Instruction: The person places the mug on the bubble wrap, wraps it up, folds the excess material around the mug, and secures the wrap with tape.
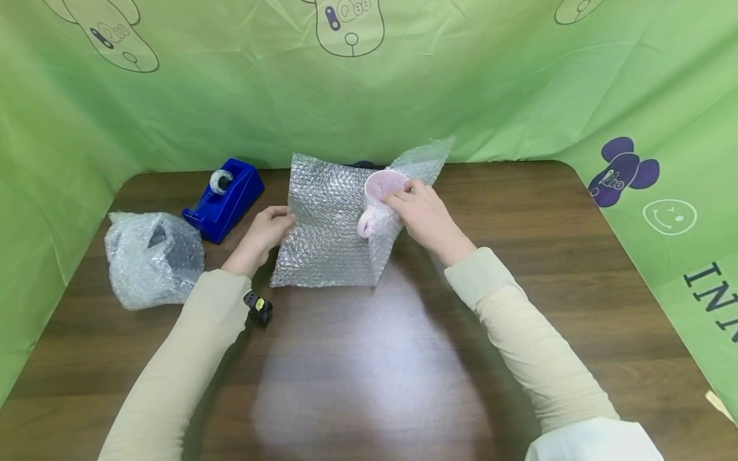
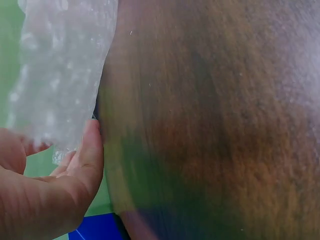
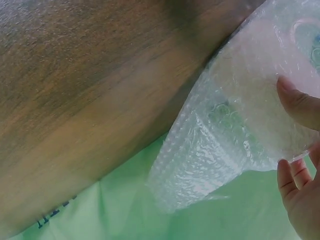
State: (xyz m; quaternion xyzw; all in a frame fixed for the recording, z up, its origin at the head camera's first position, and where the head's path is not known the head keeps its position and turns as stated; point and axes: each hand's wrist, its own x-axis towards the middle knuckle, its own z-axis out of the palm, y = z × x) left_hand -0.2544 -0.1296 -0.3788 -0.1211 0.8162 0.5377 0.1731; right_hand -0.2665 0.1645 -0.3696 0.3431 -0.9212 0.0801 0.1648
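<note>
A pale pink mug point(image 1: 385, 184) stands tilted with its mouth up and its handle toward the left. Bubble wrap point(image 1: 323, 224) spreads out left of it and folds up around its right side. My right hand point(image 1: 423, 214) grips the mug's rim together with the wrap, fingers reaching over the edge. Through the clear wrap, the mug point(image 3: 270, 75) also shows in the right wrist view, with my thumb pressed on the outside. At the sheet's left edge, my left hand point(image 1: 262, 235) pinches the wrap; in the left wrist view the wrap point(image 2: 65, 65) runs up from between thumb and fingers.
A blue tape dispenser point(image 1: 233, 202) with a tape roll stands beyond my left hand. Left of my forearm sits a bundle in bubble wrap point(image 1: 150, 262). Green cloth point(image 1: 490, 83) hangs behind the wooden table point(image 1: 548, 256). A small black device point(image 1: 258, 307) is on my left wrist.
</note>
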